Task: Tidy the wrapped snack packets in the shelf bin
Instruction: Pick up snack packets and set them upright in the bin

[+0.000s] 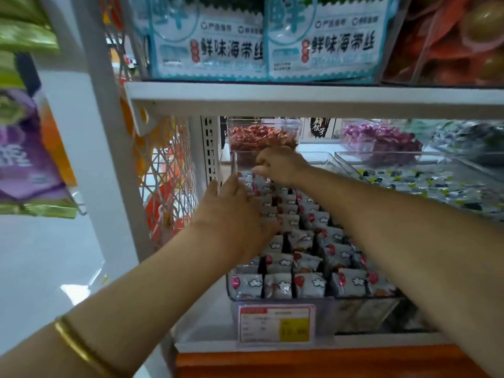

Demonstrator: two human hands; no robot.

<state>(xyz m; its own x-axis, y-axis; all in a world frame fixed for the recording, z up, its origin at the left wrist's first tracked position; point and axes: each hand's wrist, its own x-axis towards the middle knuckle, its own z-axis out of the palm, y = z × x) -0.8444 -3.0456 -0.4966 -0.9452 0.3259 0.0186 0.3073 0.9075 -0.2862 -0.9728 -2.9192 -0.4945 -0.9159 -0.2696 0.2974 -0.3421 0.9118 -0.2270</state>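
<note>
Where the clear bin [313, 298] sits on the shelf, rows of grey wrapped packets [300, 285] stand upright inside it, filling it from the front wall to the far end.

Left hand [234, 214]: over the bin's left side, about midway back, back of the hand toward the camera. The fingers are straight and held together, lying against the packets by the left wall; they grasp nothing. A gold bangle [79, 347] circles this wrist, well in front of the bin.

Right hand [283, 165]: at the bin's far end, above the last packets. The fingers are curled downward; whether they pinch a packet cannot be told, as the fingertips are blurred.

A price tag [275, 324] in a clear holder hangs just below the bin's front wall. Behind the bin stands a tub of red sweets [261, 135]; to the right of the bin lies a second bin [436, 184] of pale packets with dark and yellow marks. Above the bin runs a white shelf board [300, 98] carrying blue-and-white kelp packs [231, 47].
</note>
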